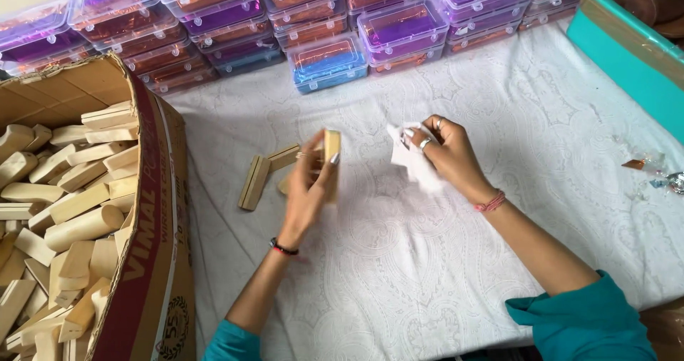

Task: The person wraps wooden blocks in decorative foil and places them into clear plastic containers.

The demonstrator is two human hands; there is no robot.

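Head view: left hand (308, 183) grips a wooden block (332, 147), right hand (445, 154) grips white cloth (413, 163); cardboard box (153, 211) holds blocks.

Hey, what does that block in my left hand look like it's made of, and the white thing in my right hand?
The block in the left hand looks like pale, unfinished wood: matte tan faces with squared edges, matching the pieces in the cardboard box. The white piece in the right hand seems to be thin cloth or tissue, since it crumples and hangs limp; which one is unclear.
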